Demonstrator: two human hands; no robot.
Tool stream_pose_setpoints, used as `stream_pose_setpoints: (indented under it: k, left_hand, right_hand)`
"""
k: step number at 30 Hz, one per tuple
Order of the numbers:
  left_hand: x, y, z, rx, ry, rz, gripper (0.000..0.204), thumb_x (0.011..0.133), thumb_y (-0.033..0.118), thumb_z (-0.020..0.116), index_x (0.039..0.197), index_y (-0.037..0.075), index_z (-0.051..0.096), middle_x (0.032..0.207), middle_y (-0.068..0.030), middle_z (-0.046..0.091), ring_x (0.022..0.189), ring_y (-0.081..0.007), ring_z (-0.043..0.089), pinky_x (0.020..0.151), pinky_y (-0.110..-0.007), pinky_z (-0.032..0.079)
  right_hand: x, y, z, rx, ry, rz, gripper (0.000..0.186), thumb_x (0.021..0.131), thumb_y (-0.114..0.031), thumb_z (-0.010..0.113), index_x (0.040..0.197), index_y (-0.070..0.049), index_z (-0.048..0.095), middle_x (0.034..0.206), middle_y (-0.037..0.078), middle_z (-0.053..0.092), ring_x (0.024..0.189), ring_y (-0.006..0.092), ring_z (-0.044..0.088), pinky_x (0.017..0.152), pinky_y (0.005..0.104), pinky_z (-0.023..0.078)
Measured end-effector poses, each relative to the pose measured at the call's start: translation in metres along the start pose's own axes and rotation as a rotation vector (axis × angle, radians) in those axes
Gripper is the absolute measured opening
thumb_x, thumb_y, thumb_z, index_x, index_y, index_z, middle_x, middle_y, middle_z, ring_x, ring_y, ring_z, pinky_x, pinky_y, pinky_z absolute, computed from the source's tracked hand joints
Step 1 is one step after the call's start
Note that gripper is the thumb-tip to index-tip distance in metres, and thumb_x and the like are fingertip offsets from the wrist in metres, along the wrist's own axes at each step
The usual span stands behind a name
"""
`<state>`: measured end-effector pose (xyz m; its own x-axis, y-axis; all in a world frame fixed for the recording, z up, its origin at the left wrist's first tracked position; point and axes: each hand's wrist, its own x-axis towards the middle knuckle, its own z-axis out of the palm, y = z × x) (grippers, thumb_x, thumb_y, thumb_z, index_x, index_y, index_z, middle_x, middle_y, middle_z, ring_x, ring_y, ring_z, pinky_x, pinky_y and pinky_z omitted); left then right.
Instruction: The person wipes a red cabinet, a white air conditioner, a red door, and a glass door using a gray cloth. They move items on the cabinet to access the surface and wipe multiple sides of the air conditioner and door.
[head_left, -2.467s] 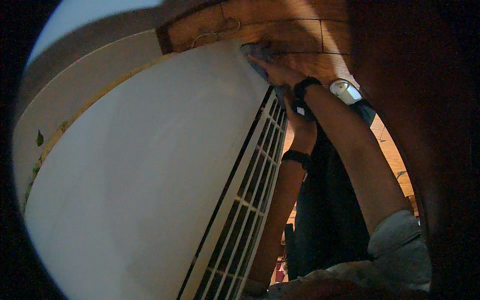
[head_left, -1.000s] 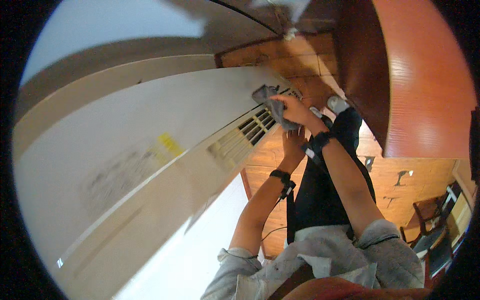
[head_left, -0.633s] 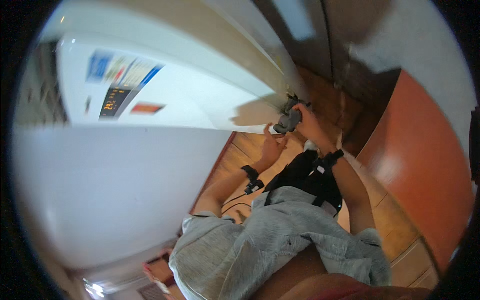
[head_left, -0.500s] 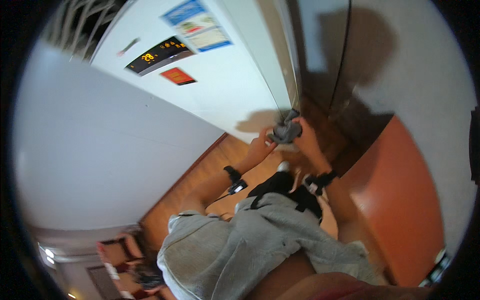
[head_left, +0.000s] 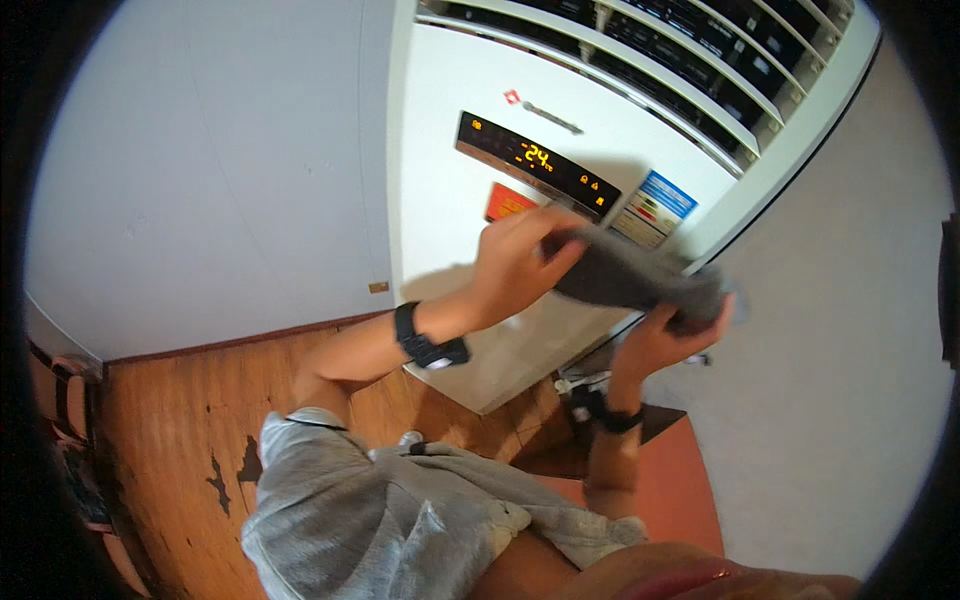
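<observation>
A soft, dark grey cloth, blurred in outline, is held stretched between two hands before the front of a tall, white, box-shaped air conditioner; whether the front is touched by it cannot be told. By the left hand the cloth's near end is pinched, the grip being closed between thumb and fingers. By the right hand, beside the air conditioner's right edge, the other end is cupped from below in a partly curled grip. On the air conditioner's front, a glossy black rectangular display with lit amber signs is seen above the cloth, and a small red sticker is partly covered by the left hand. Brown wooden flooring is seen left of its base.
</observation>
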<state>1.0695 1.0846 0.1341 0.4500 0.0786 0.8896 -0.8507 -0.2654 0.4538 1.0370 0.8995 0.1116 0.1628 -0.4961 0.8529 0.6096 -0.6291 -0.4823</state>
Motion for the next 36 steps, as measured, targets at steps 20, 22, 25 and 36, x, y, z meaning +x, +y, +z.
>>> stream_pose_setpoints:
  k: [20, 22, 25, 36]
  left_hand:
    - [0.148, -0.112, -0.086, 0.225, 0.514, 0.038, 0.054, 0.084, 0.003, 0.054, 0.135, -0.005, 0.040, 0.132, -0.0250, 0.046, 0.118, -0.0324, 0.048, 0.099, -0.040, 0.036]
    - [0.147, -0.128, -0.078, 0.267, 0.546, 0.279, 0.066, 0.083, 0.005, 0.054, 0.142, -0.009, 0.027, 0.135, -0.0304, 0.041, 0.123, -0.0433, 0.041, 0.107, -0.049, 0.027]
    - [0.136, -0.140, -0.073, 0.555, 0.355, 0.290, 0.078, 0.085, 0.016, 0.054, 0.145, -0.012, 0.013, 0.140, -0.0390, 0.028, 0.134, -0.0566, 0.021, 0.109, -0.063, 0.013]
    - [0.102, -0.066, 0.041, 0.476, 0.051, 0.420, 0.077, 0.074, 0.039, 0.070, 0.138, 0.011, 0.037, 0.139, -0.0241, 0.038, 0.140, -0.0486, 0.018, 0.108, -0.068, 0.007]
  right_hand:
    - [0.012, -0.078, 0.187, -0.204, -0.565, -0.491, 0.047, 0.084, -0.007, 0.065, 0.128, -0.020, 0.054, 0.099, 0.012, 0.064, 0.078, 0.0274, 0.064, 0.069, 0.0348, 0.052]
    - [0.018, -0.078, 0.203, -0.186, -0.549, -0.699, 0.052, 0.085, -0.005, 0.065, 0.134, -0.018, 0.051, 0.105, 0.013, 0.064, 0.083, 0.0244, 0.065, 0.074, 0.0342, 0.053]
    - [0.013, -0.092, 0.211, -0.426, -0.478, -0.825, 0.056, 0.086, -0.006, 0.062, 0.138, -0.022, 0.049, 0.120, 0.014, 0.060, 0.094, 0.0273, 0.063, 0.083, 0.0392, 0.051]
    - [0.043, 0.003, 0.096, -0.491, -0.023, -0.525, 0.046, 0.084, -0.008, 0.065, 0.123, 0.002, 0.040, 0.114, 0.020, 0.048, 0.103, 0.0345, 0.053, 0.093, 0.0434, 0.043]
